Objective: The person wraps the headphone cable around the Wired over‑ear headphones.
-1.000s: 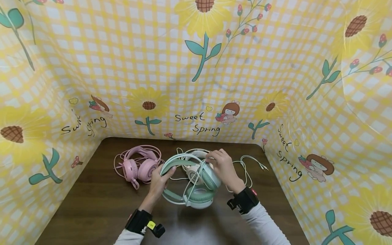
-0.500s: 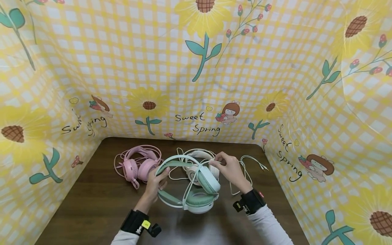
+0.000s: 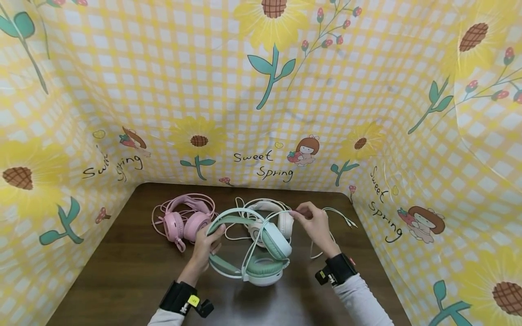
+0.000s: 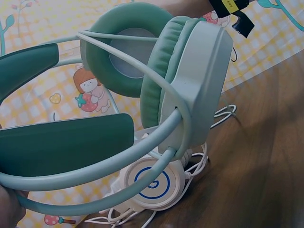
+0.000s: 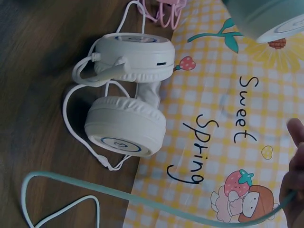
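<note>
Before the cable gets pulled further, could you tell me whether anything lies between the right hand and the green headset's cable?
Nothing visible does: the right hand already pinches the green cable, while the left hand grips the green headset by its headband.

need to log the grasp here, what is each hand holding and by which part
The left hand grips the green headset by its headband. The right hand pinches that headset's pale green cable between its fingertips.

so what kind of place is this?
Likely a staged tabletop recording booth, not a lived-in room: a dark wooden table walled on three sides by a yellow "Sweet Spring" sunflower backdrop, with only headsets on it: pink, white, green.
</note>
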Available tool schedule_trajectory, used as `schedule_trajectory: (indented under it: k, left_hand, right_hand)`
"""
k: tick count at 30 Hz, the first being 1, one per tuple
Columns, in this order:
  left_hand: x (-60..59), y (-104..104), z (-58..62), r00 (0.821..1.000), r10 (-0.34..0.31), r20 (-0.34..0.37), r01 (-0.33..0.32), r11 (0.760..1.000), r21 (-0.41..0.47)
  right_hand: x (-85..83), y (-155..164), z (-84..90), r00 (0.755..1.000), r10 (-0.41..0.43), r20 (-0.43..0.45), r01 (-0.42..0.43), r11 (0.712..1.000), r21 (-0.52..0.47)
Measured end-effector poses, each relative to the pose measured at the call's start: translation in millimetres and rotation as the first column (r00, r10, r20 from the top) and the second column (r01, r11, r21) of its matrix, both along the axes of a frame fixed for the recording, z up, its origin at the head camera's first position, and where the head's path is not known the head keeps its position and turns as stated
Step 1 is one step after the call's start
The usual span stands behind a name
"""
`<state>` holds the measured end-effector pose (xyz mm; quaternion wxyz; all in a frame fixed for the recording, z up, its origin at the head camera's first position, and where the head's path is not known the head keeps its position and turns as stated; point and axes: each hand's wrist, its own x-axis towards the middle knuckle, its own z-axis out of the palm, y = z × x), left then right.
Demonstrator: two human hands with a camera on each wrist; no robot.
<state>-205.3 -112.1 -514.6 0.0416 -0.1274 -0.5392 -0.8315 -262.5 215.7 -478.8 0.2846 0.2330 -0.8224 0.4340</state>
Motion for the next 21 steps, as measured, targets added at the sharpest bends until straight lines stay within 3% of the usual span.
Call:
schedule_trajectory:
  k: [8,16,21]
  left_hand:
    - [1.4,0.4,-0.5,1.000,0.001,0.001,-0.001,1.000,0.022]
    - [0.4,-1.2,-0.4,0.997,-0.053,-0.053,0.057,0.995,0.080]
    - [-0.1,-0.7,0.5,0.994,-0.095,-0.060,0.103,0.981,0.163]
  right_hand:
    - [-2.3,0.0,-6.5,0.999,0.051,0.017,-0.052,0.998,0.023]
    - [-7.7,2.4,-11.8,0.997,0.005,-0.078,-0.014,0.994,-0.111]
    - [-7.6,0.1,-16.8,0.990,0.050,-0.134,-0.053,0.998,-0.020]
